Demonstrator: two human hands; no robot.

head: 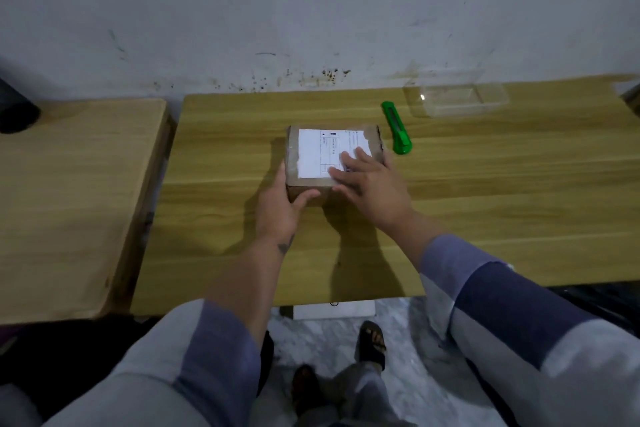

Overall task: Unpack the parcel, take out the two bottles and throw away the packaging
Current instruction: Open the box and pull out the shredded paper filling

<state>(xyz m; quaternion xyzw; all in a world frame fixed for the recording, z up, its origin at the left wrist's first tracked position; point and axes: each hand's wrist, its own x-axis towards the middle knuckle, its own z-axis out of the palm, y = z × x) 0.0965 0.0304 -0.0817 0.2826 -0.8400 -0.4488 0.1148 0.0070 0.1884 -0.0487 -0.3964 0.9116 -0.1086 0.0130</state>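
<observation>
The parcel (329,163), a small brown cardboard box with a white shipping label (323,154) on top, sits closed near the middle of the wooden table (485,204). The left hand (282,204) holds the box at its near left corner, roughly 7 o'clock of the box: the thumb lies across the front face and the fingers go up the left side, so the hand is clasped on the parcel. The right hand (372,184) lies flat and spread on the top, covering the 4 o'clock corner of the label, fingers splayed and pressing down rather than closed around anything.

A green cutter (396,128) lies on the table just beside the box at about 2 o'clock, apart from it. Farther off in the same direction, near the wall (311,10), stands a clear plastic tub (457,99). A second table (69,201) stands at 9 o'clock across a narrow gap, with a dark object (15,107) at its far left edge. Both sleeves are grey and blue.
</observation>
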